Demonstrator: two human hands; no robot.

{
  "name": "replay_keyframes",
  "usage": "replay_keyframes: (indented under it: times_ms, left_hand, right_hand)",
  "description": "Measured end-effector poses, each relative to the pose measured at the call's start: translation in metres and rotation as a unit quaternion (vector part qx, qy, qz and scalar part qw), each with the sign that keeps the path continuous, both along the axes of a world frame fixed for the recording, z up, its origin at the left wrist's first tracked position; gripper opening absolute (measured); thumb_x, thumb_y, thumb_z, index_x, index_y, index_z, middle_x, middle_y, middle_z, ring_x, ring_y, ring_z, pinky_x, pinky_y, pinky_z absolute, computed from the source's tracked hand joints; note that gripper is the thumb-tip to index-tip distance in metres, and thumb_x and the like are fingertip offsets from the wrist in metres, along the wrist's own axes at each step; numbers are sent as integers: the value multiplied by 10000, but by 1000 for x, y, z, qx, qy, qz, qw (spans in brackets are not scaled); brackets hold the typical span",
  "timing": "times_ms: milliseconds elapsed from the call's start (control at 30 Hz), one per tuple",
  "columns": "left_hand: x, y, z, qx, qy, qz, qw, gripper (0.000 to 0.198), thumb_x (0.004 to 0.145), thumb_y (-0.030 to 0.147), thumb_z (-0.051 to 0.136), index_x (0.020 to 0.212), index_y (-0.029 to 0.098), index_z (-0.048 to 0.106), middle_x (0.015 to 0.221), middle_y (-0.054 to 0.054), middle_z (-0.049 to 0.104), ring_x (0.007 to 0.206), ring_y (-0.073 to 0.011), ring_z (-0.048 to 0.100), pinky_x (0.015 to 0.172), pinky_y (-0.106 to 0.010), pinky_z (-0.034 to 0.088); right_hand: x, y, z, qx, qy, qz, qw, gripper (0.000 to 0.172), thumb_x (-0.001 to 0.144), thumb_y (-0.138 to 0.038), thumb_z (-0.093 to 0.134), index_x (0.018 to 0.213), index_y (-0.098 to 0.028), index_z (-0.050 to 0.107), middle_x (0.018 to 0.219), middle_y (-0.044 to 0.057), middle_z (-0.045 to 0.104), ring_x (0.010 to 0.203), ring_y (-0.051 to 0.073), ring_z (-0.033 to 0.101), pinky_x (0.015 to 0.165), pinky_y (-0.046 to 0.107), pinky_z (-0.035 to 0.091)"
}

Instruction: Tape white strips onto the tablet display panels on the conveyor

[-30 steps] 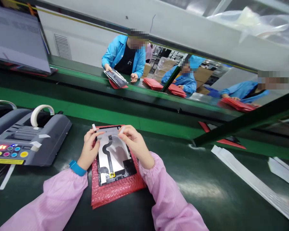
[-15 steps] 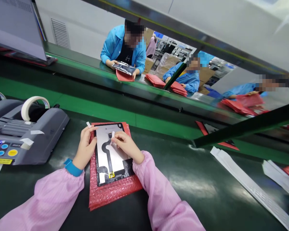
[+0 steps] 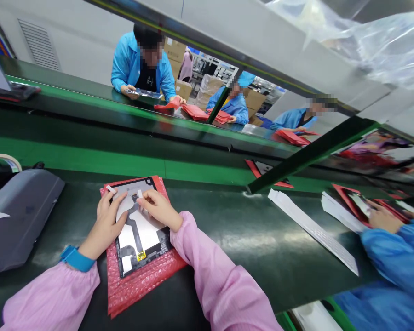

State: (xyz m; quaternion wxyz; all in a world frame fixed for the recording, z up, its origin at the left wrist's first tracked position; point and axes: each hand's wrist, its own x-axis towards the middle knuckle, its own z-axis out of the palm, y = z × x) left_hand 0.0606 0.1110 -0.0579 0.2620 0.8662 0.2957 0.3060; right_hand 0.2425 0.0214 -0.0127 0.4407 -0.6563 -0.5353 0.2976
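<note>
- As seen from the head, a panel (image 3: 138, 227) is laid on a bag (image 3: 141, 280).
- At the bag's left, the panel is touched by the left hand (image 3: 105, 223), fingers loose.
- Tape (image 3: 140, 194) is pinched by the right hand (image 3: 160, 210) at the bag's far end.

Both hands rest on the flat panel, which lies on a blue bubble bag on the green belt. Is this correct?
Not quite. The head view shows the bubble bag is red, not blue. The left hand and right hand rest on the panel, lying on that bag on the green belt.
</note>
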Motion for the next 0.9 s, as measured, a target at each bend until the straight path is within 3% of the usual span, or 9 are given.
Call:
replay_keyframes:
  times_ms: [200,367,567,900]
  left_hand:
    - [0,1,-6,26,9,0,1000,446,946,363,450,1363,208,487,1434,-163,341,1397,-346,309,1140,-581,283]
    - [0,1,-5,14,0,14,1000,421,922,327,495,1326,207,504,1419,-155,350,1370,-338,348,1124,-562,319]
    - [0,-2,-3,-9,-8,21,1000,451,892,254,535,1339,223,484,1438,-143,326,1388,-334,323,1130,-565,310]
    - [0,-1,0,-48,-23,22,998,468,873,237,559,1333,214,475,1431,-143,313,1397,-335,308,1149,-563,282]
  right_hand:
    - [-6,-4,3,-14,54,22,998,308,821,-511,658,803,-215,576,782,-30,583,724,124,545,696,253,435]
    - [-8,-5,5,15,8,10,1000,327,749,-500,745,719,-199,622,756,-35,510,657,105,454,650,251,373]
    - [-19,-11,10,-89,90,44,991,420,697,-589,750,720,-191,617,605,-66,479,557,88,381,538,235,299]
    - [-19,-12,13,-105,65,50,991,391,680,-557,776,707,-194,633,558,-74,459,526,85,355,512,235,265]
